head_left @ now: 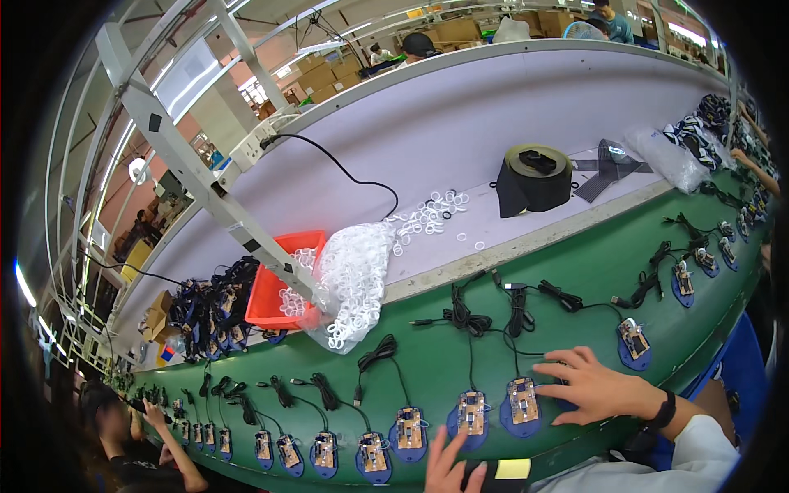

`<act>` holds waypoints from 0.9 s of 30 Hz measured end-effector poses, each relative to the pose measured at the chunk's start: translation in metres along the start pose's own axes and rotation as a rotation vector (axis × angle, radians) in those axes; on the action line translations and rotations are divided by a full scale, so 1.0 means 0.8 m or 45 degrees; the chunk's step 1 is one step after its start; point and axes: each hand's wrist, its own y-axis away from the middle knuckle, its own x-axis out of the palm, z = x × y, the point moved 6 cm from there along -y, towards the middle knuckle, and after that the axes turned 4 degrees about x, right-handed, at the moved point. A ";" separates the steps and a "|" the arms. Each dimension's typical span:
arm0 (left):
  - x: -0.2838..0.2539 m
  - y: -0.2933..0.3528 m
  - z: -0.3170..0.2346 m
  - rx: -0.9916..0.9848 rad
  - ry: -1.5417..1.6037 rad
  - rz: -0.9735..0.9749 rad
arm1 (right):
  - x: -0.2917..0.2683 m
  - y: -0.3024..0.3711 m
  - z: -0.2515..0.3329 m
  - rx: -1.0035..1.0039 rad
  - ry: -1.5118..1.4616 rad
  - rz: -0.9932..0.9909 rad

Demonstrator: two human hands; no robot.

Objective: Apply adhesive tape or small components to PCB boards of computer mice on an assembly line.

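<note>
My left hand [445, 470] is at the lower edge, two fingers stretched up toward an opened computer mouse [472, 413]. Its other fingers close round a black strip-like piece [493, 475] with a yellow patch; its exact kind is unclear. With fingers spread, my right hand [598, 388] reaches in from the right, its fingertips beside another opened mouse [521, 401]. Beneath that palm, a further blue base is mostly hidden. Each mouse is a blue base carrying a brown circuit board, with a black cable [468, 316] running back from it.
More opened mice [408, 431] line the green conveyor belt [427, 353] both ways. Behind it stand a red bin [261, 300], a clear bag of white rings [355, 275], loose rings [427, 215] and a black roll [532, 182]. A co-worker [123, 435] sits at left.
</note>
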 end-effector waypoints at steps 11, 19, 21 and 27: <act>0.051 -0.014 0.016 0.185 -0.414 0.070 | 0.065 0.007 0.000 -0.025 0.064 -0.166; 0.035 -0.008 -0.030 0.227 -0.001 0.192 | 0.003 0.027 -0.023 0.149 -0.368 -0.378; 0.054 -0.014 -0.046 0.197 0.137 0.247 | 0.013 0.046 -0.042 0.212 -0.314 -0.315; 0.090 -0.025 -0.027 0.183 -0.078 0.238 | 0.038 0.030 -0.039 0.291 -0.134 -0.348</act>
